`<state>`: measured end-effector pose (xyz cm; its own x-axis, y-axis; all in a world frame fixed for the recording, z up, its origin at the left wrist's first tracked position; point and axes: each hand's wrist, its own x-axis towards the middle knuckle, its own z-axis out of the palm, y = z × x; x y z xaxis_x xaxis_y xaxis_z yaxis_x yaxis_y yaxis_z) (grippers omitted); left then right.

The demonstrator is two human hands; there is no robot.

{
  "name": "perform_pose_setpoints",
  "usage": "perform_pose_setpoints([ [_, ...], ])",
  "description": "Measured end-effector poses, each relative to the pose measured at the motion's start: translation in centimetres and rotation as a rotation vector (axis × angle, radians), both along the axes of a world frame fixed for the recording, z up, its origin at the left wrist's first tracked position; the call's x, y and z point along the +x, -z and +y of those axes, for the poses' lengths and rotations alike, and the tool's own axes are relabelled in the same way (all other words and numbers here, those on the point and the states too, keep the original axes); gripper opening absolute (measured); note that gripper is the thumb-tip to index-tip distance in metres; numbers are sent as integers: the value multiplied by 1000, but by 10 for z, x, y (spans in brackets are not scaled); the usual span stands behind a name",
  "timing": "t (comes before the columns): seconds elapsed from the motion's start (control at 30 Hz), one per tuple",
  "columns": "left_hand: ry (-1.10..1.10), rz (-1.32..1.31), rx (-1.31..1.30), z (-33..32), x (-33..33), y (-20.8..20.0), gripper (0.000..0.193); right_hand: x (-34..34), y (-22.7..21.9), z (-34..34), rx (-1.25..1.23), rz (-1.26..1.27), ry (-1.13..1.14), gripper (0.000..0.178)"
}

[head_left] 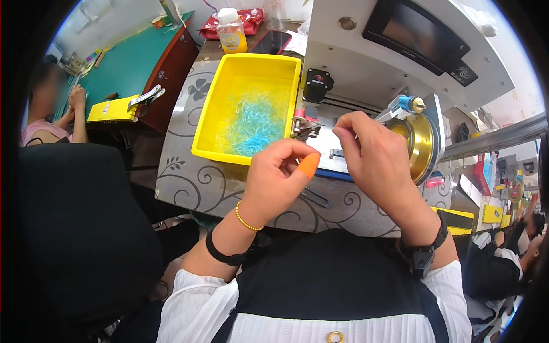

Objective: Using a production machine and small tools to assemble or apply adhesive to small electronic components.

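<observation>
My left hand (pixel 273 178) has its fingers curled in toward the thumb, which wears an orange finger cot (pixel 309 164). It sits at the near right corner of a yellow bin (pixel 207 127), just below a small red-and-metal fitting (pixel 298 122) on a white machine (pixel 343 74). Inside the bin lies a loose heap of thin light-blue strands (pixel 254 123). My right hand (pixel 378 150) is raised over the machine's bed, thumb and forefinger pinched together. Whatever either hand grips is too small or hidden to name. A gold wheel (pixel 422 147) stands just right of my right hand.
A dark slim tool (pixel 316 197) lies on the patterned table near me. Behind the bin are a bottle with orange contents (pixel 232 35), a phone (pixel 271 42) and a red package (pixel 251 20). A black chair back (pixel 86 228) and another person (pixel 48 106) are at left.
</observation>
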<state>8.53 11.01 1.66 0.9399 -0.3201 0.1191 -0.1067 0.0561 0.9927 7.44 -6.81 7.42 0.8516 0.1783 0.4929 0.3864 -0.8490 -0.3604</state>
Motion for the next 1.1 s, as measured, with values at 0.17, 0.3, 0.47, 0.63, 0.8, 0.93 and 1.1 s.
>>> perform_pose_setpoints([
  [0.17, 76, 3, 39, -4, -5, -2, 9, 5, 1, 0, 8, 51, 6, 8],
  [0.3, 166, -93, 144, -16, -12, -1, 12, 5, 1, -1, -34, 56, 36, 7],
  [0.47, 472, 71, 13, -29, -20, 3, 29, 2, -23, -11, -114, 10, 43, 10],
  [0.63, 526, 656, -384, -44, 3, -2, 42, 16, -65, -48, -320, -151, 75, 20],
  [0.8, 383, 958, -903, -60, 12, 4, 39, 29, -63, -66, -562, -55, 74, 40],
  [0.93, 311, 845, -897, -70, 10, 4, 31, 26, -68, -72, -647, -8, 219, 35],
  [1.1, 159, 381, -390, -80, 9, 11, 25, 25, -63, -51, -535, -152, 52, 22],
])
